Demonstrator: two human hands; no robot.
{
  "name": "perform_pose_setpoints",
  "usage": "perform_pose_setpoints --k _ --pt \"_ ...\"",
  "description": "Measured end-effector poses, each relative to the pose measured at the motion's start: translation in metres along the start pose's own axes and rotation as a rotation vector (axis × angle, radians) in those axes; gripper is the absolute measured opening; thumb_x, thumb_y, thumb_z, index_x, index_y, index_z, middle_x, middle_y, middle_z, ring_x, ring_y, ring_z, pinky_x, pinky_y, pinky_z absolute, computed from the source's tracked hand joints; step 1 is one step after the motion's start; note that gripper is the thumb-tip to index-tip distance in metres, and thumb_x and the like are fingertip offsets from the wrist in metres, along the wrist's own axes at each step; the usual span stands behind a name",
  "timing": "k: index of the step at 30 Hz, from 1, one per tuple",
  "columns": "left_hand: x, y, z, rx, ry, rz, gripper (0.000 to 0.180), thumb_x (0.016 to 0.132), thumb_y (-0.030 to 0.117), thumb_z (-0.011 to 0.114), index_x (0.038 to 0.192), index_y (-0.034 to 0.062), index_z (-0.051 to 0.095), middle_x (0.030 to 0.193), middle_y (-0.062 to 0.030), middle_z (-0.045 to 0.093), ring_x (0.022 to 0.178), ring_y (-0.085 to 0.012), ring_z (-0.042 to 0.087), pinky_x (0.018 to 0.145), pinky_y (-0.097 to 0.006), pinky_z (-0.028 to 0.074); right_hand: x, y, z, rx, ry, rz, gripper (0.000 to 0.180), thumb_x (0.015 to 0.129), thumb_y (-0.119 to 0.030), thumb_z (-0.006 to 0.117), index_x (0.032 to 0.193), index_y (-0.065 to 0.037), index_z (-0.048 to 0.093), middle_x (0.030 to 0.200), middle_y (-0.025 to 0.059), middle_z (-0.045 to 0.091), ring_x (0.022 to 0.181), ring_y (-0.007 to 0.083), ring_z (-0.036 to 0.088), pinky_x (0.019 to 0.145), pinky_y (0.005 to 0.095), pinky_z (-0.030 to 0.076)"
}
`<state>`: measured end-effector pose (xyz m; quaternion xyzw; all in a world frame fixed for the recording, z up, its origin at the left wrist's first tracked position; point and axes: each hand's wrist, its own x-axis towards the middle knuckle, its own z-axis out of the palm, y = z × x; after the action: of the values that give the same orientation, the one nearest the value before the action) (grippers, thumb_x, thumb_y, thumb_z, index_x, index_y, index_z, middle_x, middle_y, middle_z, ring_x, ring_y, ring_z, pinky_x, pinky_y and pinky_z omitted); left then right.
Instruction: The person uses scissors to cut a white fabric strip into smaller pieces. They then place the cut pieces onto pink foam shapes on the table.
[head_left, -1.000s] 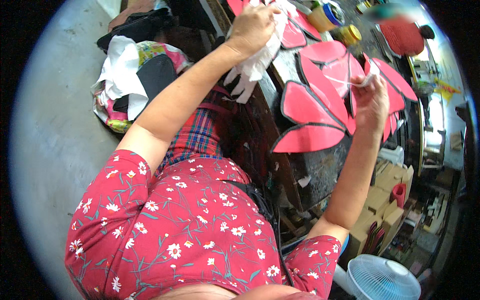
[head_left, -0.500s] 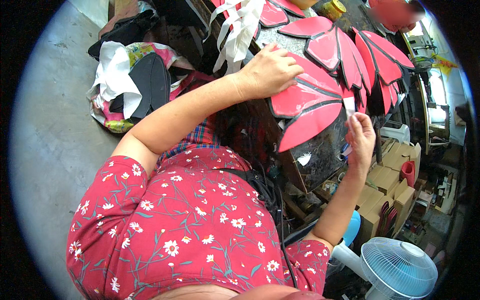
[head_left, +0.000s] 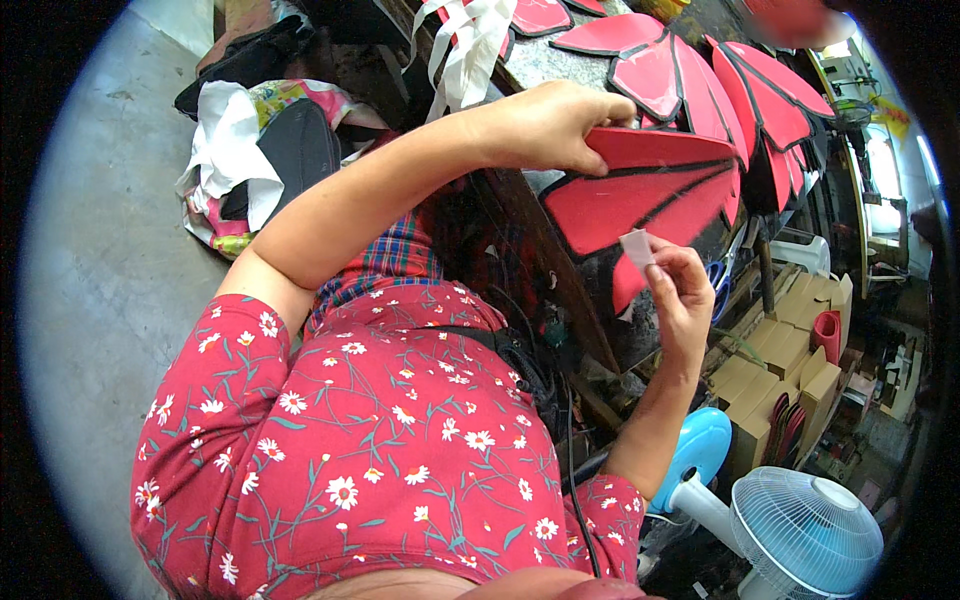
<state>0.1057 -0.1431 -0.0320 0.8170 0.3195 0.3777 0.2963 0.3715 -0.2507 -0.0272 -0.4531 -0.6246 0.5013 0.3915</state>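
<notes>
My left hand grips the upper edge of a red, petal-shaped panel with black bands along its seams, thumb on the near face. The panel is tilted up off the worktable. My right hand pinches a small whitish strip between thumb and fingers, just in front of the panel's lower part. Whether the strip touches the panel I cannot tell. Beyond it lie similar red panels, with another stack to the right.
White fabric strips hang at the table's far left edge. Blue-handled scissors lie right of my right hand. A bag with black pieces stands on the left floor. Cardboard boxes and a fan are at right.
My left hand has lifted the far edge of the red panel, which now tilts up. The right hand has moved left and nearer, still pinching the whitish strip.
</notes>
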Motion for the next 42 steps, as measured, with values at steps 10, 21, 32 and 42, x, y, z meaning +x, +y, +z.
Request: perform_pose_setpoints --k 10,21,32,42 --pt "-0.031 0.045 0.0 0.52 0.409 0.676 0.014 0.076 0.019 0.067 0.085 0.0153 0.057 0.097 -0.0036 0.067 0.09 -0.0221 0.07 0.071 -0.031 0.059 -0.026 -0.003 0.015 -1.017 0.218 -0.415 0.039 0.076 -0.012 0.084 0.111 -0.003 0.07 0.106 0.0108 0.072 0.099 0.0249 0.07 0.084 0.0362 0.054" --pt "-0.031 0.049 -0.005 -0.023 0.285 0.276 0.034 0.079 0.008 0.079 0.11 0.0022 0.064 0.087 -0.0084 0.068 0.073 -0.0172 0.066 0.068 -0.029 0.053 -0.014 -0.055 0.004 -0.766 -0.031 -0.368 0.017 0.083 -0.001 0.073 0.099 0.001 0.066 0.095 0.0115 0.073 0.085 0.0202 0.068 0.08 0.0325 0.053" --pt "0.017 -0.048 0.02 0.541 0.191 0.103 0.052 0.071 0.024 0.08 0.118 0.0084 0.064 0.107 -0.0134 0.067 0.109 -0.0355 0.06 0.094 -0.044 0.048 0.073 -0.033 -0.024 -0.311 0.02 0.1 0.014 0.092 -0.006 0.066 0.1 0.005 0.068 0.083 0.0036 0.066 0.071 0.0095 0.059 0.066 0.0238 0.047" --pt "-0.04 -0.024 0.026 0.349 0.409 0.162 0.021 0.079 0.003 0.067 0.101 0.0036 0.066 0.103 -0.0107 0.066 0.101 -0.0317 0.06 0.089 -0.04 0.05 0.142 0.01 -0.004 -0.714 -0.217 0.151 0.014 0.092 -0.013 0.065 0.093 0.001 0.067 0.072 -0.0046 0.056 0.063 0.0039 0.047 0.055 0.0221 0.037"
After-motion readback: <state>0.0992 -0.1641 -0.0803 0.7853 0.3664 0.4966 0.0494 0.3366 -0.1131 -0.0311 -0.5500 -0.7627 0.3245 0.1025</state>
